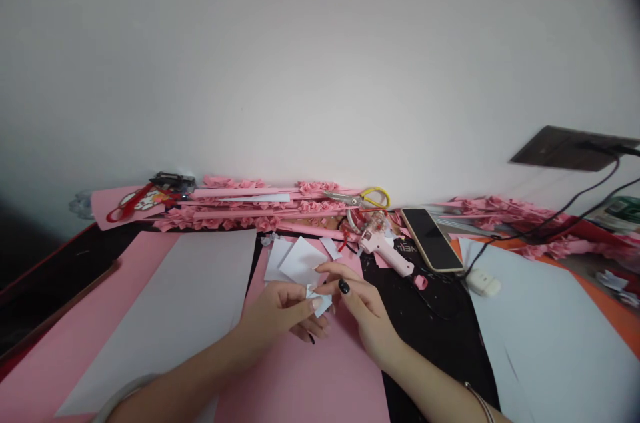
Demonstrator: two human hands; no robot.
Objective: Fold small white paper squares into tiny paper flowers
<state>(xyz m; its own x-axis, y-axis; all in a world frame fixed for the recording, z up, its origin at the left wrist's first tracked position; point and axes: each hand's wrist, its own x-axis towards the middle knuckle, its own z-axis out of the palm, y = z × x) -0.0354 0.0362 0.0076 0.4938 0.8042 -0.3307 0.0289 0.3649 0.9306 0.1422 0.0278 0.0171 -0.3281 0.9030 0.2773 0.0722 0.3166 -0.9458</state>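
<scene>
My left hand [295,306] is closed on a small folded piece of white paper [321,304], pinched between thumb and fingers above a pink sheet [300,376]. From the other side my right hand [357,303] reaches in, a fingertip touching the top edge of the folded paper. Its thumb, with a black nail, stands off the paper, and its fingers are apart. Just beyond the hands, a few white paper squares [303,261] overlap on the pink sheet. Part of the folded piece is hidden behind my fingers.
Pink paper flowers on stems [240,213] lie along the wall, with yellow-handled scissors [357,198] on them. A pink glue gun [387,251], a phone [433,240] and a white case [483,283] lie to the right. Large white sheets [175,310] flank the hands. Cables hang from a wall socket [570,146].
</scene>
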